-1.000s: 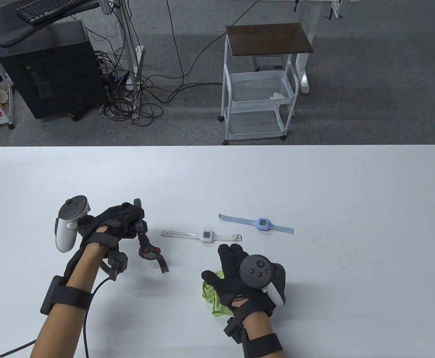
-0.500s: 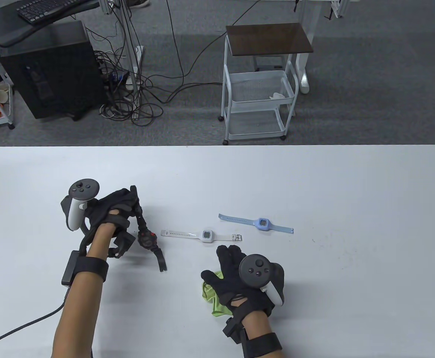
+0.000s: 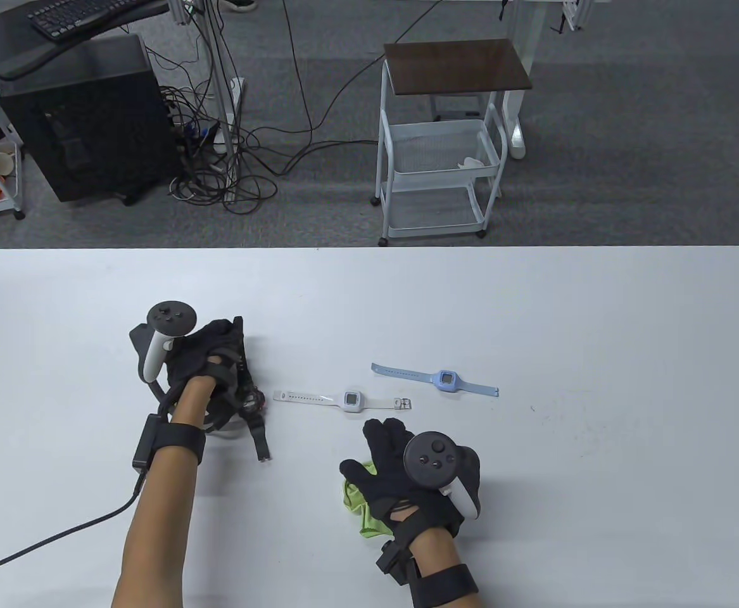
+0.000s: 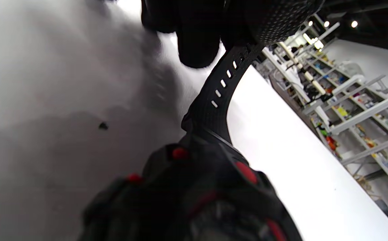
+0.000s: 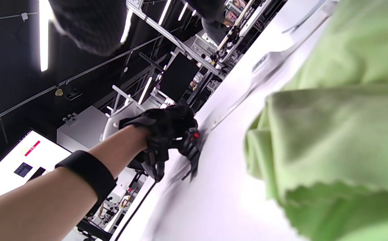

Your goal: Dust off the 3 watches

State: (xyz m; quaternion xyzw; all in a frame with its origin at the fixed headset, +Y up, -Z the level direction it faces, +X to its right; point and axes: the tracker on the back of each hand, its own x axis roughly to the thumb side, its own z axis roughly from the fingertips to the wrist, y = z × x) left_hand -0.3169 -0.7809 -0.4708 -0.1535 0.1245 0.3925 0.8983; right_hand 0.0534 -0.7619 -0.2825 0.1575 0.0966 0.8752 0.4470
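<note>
Black watch (image 3: 252, 403) — bulky case with red buttons, perforated strap — lies at the left of the table (image 3: 534, 304), its strap gripped by the curled fingers of the left hand (image 3: 211, 361); the near strap end touches the surface. To its right, the white watch (image 3: 350, 399) lies flat with strap extended, and further right and slightly farther, the blue watch (image 3: 445, 380) lies likewise. Both are untouched. Nearest the person, the right hand (image 3: 401, 468) rests with straight fingers on the crumpled green cloth (image 3: 360, 500), not gripping it. Progress, judged from layout — the cloth contacts no watch, so which watches remain to be dusted cannot be determined.
</note>
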